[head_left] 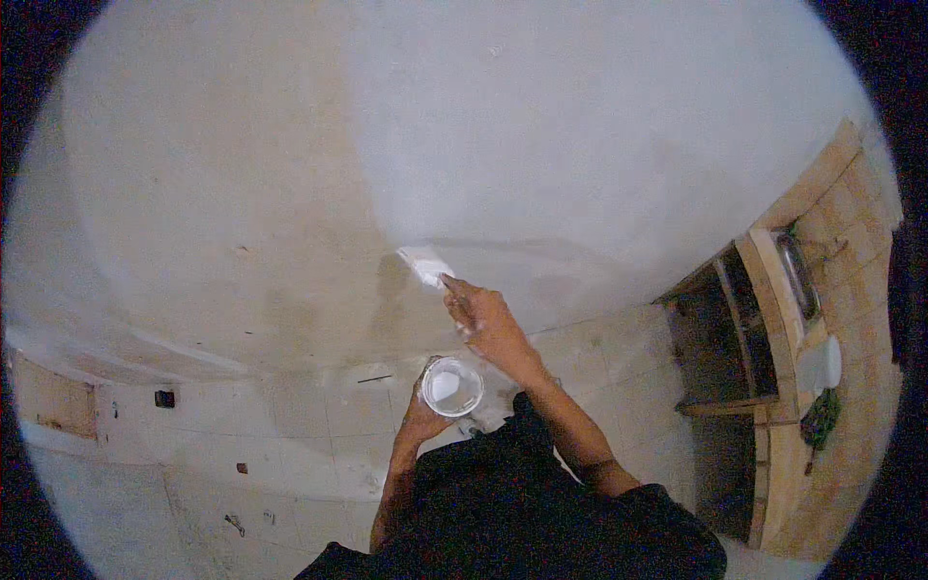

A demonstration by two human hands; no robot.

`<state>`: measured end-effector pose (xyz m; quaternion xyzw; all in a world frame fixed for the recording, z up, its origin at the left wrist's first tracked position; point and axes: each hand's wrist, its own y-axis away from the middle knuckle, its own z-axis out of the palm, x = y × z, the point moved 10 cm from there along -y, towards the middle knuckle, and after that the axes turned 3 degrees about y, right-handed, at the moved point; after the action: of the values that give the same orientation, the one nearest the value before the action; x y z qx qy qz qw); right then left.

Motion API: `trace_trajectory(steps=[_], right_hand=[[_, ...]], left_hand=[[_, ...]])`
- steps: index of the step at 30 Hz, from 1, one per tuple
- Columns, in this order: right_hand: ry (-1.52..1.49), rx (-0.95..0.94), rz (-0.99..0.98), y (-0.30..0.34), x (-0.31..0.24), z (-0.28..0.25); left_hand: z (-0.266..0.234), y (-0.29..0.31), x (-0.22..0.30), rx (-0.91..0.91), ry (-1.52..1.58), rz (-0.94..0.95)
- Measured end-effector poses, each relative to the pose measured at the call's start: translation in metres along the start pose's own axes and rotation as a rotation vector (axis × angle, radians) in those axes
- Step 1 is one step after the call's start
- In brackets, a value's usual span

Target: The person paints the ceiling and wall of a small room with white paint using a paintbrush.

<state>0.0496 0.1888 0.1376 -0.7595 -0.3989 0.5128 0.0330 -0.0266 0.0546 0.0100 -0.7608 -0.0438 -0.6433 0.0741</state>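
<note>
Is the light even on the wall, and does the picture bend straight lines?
Head view: the wall is brighter at right and yellowish at left; a soft shadow lies beside the brush in the right hand; the fisheye bends the shelf edges near the rim.

left hand (pixel 418 418): fingers hidden behind the cup (pixel 452 387) | brush (pixel 425 265): handle buried in right hand (pixel 483 319) | dark wall fitting (pixel 165 398) at 8 o'clock: too small to tell | torso: cut off at 6 o'clock

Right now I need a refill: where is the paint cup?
In the head view, the paint cup sits low of centre in the left hand, just below the right hand holding the brush against the wall.
</note>
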Motion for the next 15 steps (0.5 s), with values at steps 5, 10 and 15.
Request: trace_trajectory(steps=[5,10,15], right_hand=[[-0.666,-0.109,0.305,-0.025,-0.009,-0.013],[-0.615,0.108,0.342,-0.046,0.026,-0.003],[-0.609,0.062,0.545,0.035,0.123,0.054]], left_hand=[[-0.004,-0.001,-0.004,0.016,-0.153,-0.009],[0.0,-0.004,0.018,0.006,-0.11,-0.023],[0.001,-0.004,0.034,0.029,-0.172,-0.017]])
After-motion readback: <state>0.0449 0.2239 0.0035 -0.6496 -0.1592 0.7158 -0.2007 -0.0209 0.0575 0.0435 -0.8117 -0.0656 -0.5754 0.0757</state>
